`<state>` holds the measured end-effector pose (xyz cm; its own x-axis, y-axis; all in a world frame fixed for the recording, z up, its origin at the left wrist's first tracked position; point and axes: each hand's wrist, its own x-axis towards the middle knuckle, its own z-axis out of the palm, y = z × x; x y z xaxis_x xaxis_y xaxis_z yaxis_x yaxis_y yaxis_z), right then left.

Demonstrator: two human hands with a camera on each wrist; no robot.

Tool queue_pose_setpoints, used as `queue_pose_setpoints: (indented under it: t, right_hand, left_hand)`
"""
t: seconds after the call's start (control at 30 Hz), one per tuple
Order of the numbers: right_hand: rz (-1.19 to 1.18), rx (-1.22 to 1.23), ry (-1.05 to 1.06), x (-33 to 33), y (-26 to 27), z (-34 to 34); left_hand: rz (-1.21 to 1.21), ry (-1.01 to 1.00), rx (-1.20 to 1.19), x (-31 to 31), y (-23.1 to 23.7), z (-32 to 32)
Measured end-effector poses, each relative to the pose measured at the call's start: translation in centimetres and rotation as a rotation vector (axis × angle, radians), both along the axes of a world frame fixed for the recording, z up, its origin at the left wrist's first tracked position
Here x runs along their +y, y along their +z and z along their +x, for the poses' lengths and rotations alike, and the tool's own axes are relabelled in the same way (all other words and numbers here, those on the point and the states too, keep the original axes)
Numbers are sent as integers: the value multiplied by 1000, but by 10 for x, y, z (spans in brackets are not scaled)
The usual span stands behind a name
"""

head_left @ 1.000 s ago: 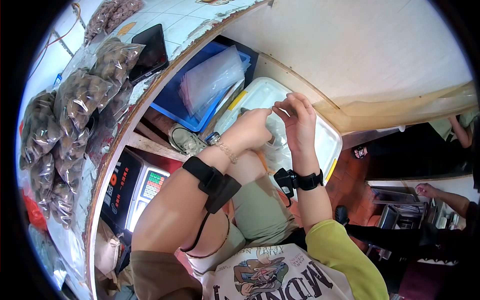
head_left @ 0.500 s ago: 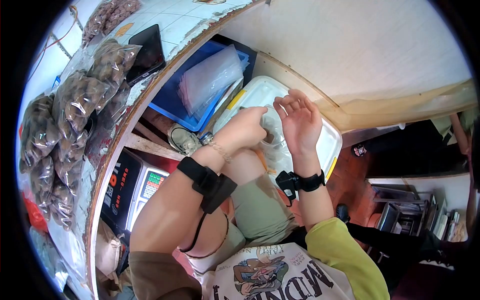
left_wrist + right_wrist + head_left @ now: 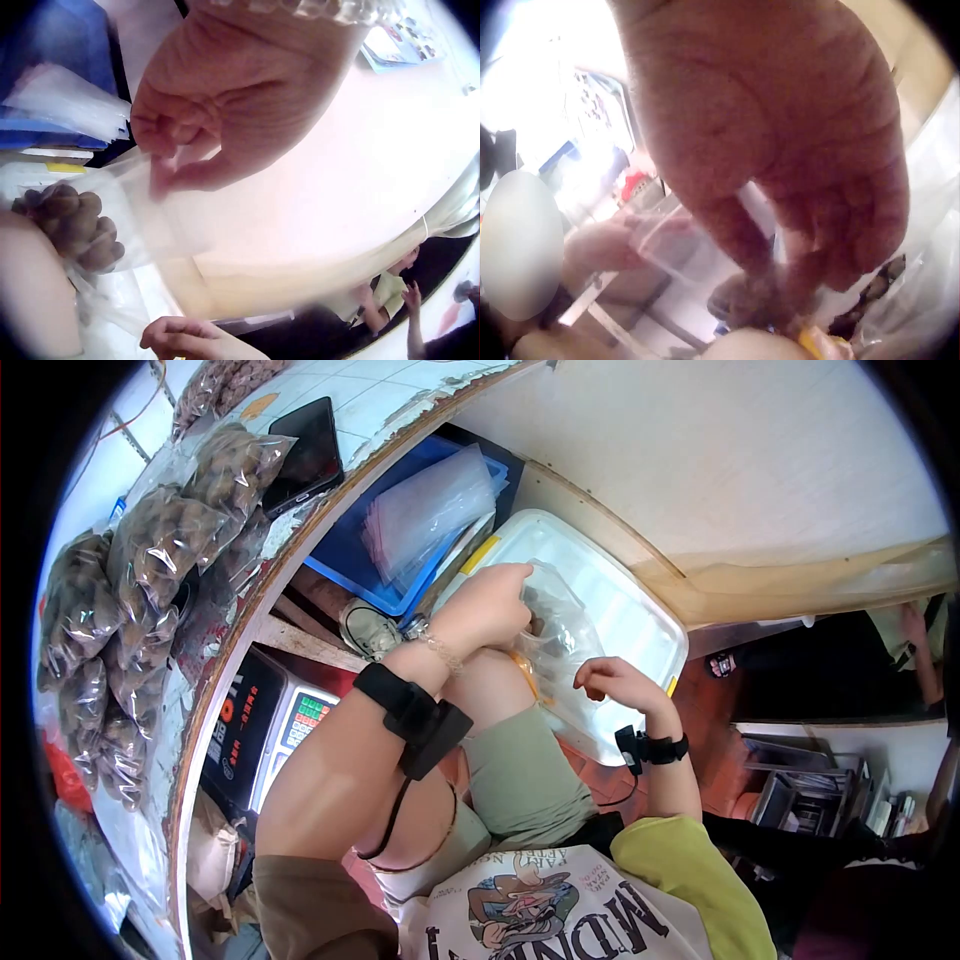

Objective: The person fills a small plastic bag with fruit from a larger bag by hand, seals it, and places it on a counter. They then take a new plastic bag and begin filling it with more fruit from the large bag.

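My left hand (image 3: 488,605) pinches the upper edge of a clear plastic bag (image 3: 570,625), with thumb and fingers bent together. Dark brown, round lumps (image 3: 71,221) fill the bag's lower part, seen best in the left wrist view. Below and to the right of the bag is my right hand (image 3: 625,685), its fingers bent. Thin plastic runs close to its fingertips in the left wrist view; I cannot tell whether they pinch it. In the right wrist view the right hand (image 3: 780,150) covers much of the scene, its fingertips overlapping brown lumps (image 3: 739,300).
A white tub (image 3: 635,600) with yellow clips stands below the hands. Beside it, a blue crate (image 3: 345,565) holds flat clear bags (image 3: 430,510). Filled bags (image 3: 165,550) and a phone (image 3: 308,455) lie on the tiled counter, above a scale (image 3: 290,730). Other people are at the right.
My right hand has come down and to the right, away from the bag's top, and its raised, spread fingers are now bent. The left hand keeps its pinch, almost in place.
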<state>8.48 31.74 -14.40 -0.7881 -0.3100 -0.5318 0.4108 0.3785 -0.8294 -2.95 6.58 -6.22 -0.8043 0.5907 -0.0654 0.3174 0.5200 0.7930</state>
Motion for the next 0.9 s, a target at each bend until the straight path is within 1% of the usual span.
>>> queue_pose_setpoints:
  t: [0.03,0.1,0.13,0.17,0.2,0.23,0.27,0.3,0.33,0.37,0.4,0.43,0.47,0.5,0.53,0.57,0.63,0.67,0.73,0.77,0.83,0.87,0.9]
  right_hand:
    - [-3,1,-2,-1,-4,2]
    - [196,-31,60,-15,-7,2]
    - [358,-8,100,-26,-6,2]
    - [355,-8,95,-29,-22,2]
    - [567,159,111,-30,-50,2]
    - [780,329,125,-32,-66,2]
    - [780,328,118,-41,-62,-2]
    - [762,270,-2,-52,-56,-10]
    - [741,212,-120,-57,-52,-17]
    - [736,214,-123,-57,-61,-24]
    - [658,490,-279,-56,-76,-31]
    - [569,763,-433,-53,-89,-36]
    - [570,766,-434,-52,-90,-39]
    - [742,787,-404,-52,-92,-42]
    - [914,803,-371,-52,-93,-45]
    - [913,804,-371,-50,-100,-50]
    - [1041,537,-30,-42,-117,-60]
    - [1043,536,-30,-44,-118,-61]
    - [874,516,-105,-50,-121,-65]
    - [874,518,-101,-50,-118,-68]
    - [837,396,124,-48,-110,-78]
    - [837,397,128,-44,-118,-85]
    - [809,426,182,-39,-131,-91]
  left_hand:
    - [-3,-2,1,0,1,-1]
    - [-54,17,-106,-2,11,-1]
    - [-58,14,-106,-2,10,-2]
    - [-25,33,-85,-3,7,-2]
    - [10,51,-63,-3,5,-3]
    - [9,44,-61,-2,7,-4]
    - [20,64,-147,-1,9,-5]
    - [30,87,-232,-1,10,-7]
    - [26,86,-230,-1,5,-9]
    - [80,118,-172,0,-4,-13]
    - [135,150,-116,0,-8,-15]
    - [135,150,-114,-1,-10,-17]
    - [186,172,-97,-1,-10,-18]
    - [236,196,-80,-2,-10,-19]
    - [236,196,-78,-2,-10,-20]
    - [248,196,-85,-2,-10,-21]
    - [261,195,-94,-2,-9,-20]
    - [249,203,-115,-2,-7,-19]
    - [240,214,-135,-2,-2,-16]
    - [197,225,-127,-2,0,-14]
    - [154,242,-116,-2,2,-14]
    - [153,233,-119,-2,1,-14]
    - [153,222,-123,-2,1,-14]
